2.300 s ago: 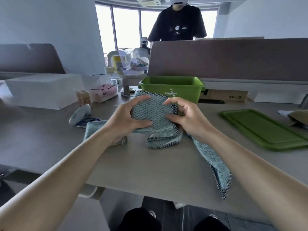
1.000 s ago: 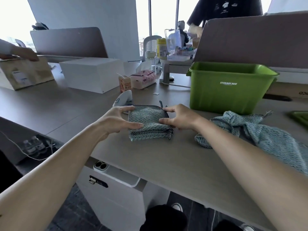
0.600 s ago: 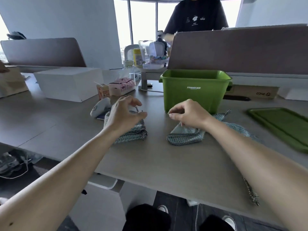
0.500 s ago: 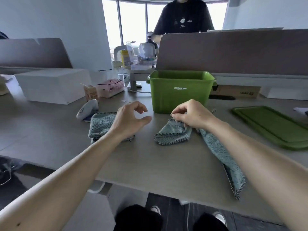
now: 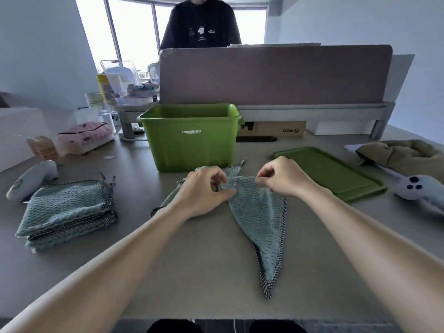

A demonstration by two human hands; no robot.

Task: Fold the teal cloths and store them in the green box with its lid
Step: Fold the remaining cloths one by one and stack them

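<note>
Teal cloth (image 5: 260, 212), long axis near-far, tip nearward, far end pinched by left hand (image 5: 206, 188), right hand (image 5: 280, 177).

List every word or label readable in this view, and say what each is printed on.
"STORAGE BOX": white print on the front of the green box; the smaller line under it is too small to read.
"PICO", upside down: on the cardboard box behind the green box.
Pink packet: print too blurred to read.
Small carton: print too blurred to read.
Dark shirt of the person behind the divider: graphics too small to read.
</note>
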